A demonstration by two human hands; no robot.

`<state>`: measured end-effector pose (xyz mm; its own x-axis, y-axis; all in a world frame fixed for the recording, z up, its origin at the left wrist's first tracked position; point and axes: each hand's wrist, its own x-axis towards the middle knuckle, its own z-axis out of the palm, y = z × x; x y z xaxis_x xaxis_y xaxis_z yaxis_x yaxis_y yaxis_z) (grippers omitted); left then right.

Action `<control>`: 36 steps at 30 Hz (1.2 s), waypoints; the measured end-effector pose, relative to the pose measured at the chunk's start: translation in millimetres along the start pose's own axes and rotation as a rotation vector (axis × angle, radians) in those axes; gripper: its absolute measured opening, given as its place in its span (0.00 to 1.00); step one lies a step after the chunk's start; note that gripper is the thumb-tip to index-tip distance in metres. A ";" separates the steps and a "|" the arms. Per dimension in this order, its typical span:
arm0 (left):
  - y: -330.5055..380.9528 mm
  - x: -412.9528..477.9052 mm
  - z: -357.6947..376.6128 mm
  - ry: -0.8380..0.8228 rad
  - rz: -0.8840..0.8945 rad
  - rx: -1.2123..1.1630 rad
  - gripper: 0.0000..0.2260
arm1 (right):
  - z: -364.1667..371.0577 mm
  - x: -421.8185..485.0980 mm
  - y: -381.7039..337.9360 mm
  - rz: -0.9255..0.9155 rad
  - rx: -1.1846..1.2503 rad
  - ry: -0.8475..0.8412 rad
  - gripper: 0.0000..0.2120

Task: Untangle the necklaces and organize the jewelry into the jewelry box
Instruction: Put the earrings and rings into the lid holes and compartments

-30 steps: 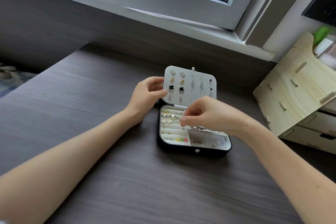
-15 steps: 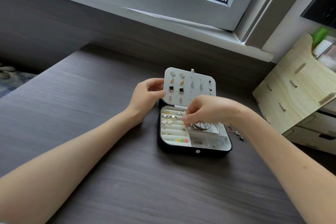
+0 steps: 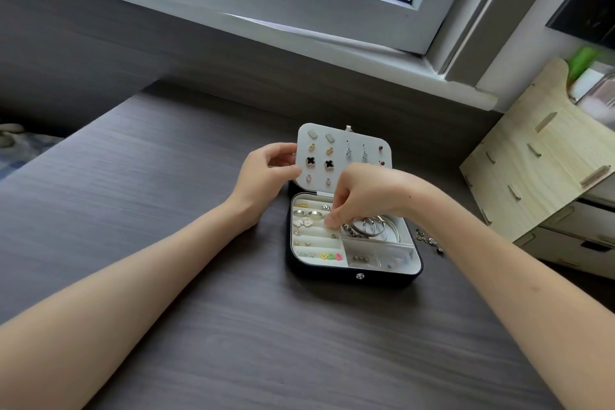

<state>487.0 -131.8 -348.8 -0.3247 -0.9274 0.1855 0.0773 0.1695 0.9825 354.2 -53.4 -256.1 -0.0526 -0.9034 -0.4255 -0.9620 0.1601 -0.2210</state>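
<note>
Head view: earring panel (image 3: 346, 158) in left hand (image 3: 266, 178) grip, jewelry box (image 3: 356, 275) below

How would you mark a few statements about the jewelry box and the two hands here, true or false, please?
1. The left hand holds the left edge of the jewelry box's upright earring panel. True.
2. The box is closed. False: it is open, with its compartments showing.
3. Silver bangles lie in the rear right compartment. True.
4. All the jewelry is inside the box. False: a few loose pieces lie on the table to the right of the box.
5. The right hand rests flat on the table. False: it is over the box, fingers curled, fingertips down at the ring rolls.
</note>
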 end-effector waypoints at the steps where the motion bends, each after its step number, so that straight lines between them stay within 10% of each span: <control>1: 0.1 -0.1 0.0 0.000 0.001 0.001 0.15 | 1.6 0.1 -0.7 0.002 -0.010 0.009 0.10; 25: 6.9 -5.3 1.1 -0.023 -0.017 0.003 0.19 | 58.2 -34.0 17.7 -0.286 0.009 0.542 0.13; 30: 7.6 -6.0 1.5 -0.028 -0.013 -0.001 0.20 | 35.6 -49.4 79.6 -0.023 0.248 0.767 0.07; 36: 5.4 -4.6 1.3 -0.033 -0.012 -0.014 0.19 | 43.8 -72.6 140.1 0.247 0.112 0.593 0.06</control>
<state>487.7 -126.2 -344.3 -0.3564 -0.9179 0.1743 0.0861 0.1535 0.9844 235.0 52.0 -294.6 -0.4382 -0.8958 0.0740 -0.8708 0.4026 -0.2820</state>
